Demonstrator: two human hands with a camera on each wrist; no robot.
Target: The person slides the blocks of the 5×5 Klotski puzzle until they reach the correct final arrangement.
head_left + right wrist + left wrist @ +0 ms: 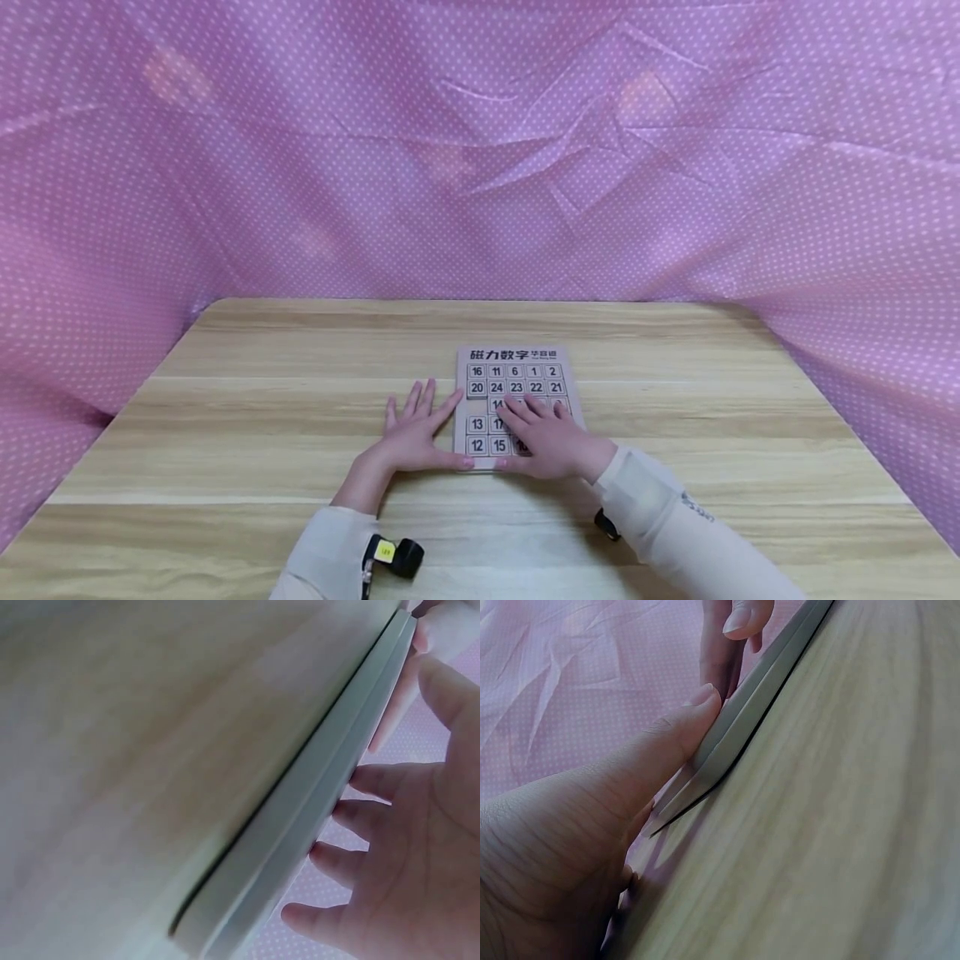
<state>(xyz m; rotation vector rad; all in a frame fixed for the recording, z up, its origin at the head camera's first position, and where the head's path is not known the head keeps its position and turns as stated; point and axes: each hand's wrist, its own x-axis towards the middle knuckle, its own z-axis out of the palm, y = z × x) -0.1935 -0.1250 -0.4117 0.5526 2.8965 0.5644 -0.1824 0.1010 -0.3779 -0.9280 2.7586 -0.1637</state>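
A sliding number puzzle (pixel 513 354) lies flat on the table, its numbered tiles in rows under a printed Chinese heading. The third row has a gap (pixel 477 407) at its left end. My left hand (pixel 411 442) is spread beside the puzzle, its thumb on the lower left corner and its index fingertip at the left edge. My right hand (pixel 551 442) lies over the lower right tiles with fingers spread, hiding several of them. In the left wrist view the left thumb (pixel 682 731) touches the board's rim (pixel 739 731). Fingertips of the right hand (pixel 412 855) touch the tile side.
The wooden table (pixel 300 350) extends around the puzzle on all sides. A pink dotted cloth (pixel 480 167) hangs behind the table and along both sides. A black wrist device (pixel 405 558) with a yellow label is strapped to the left sleeve.
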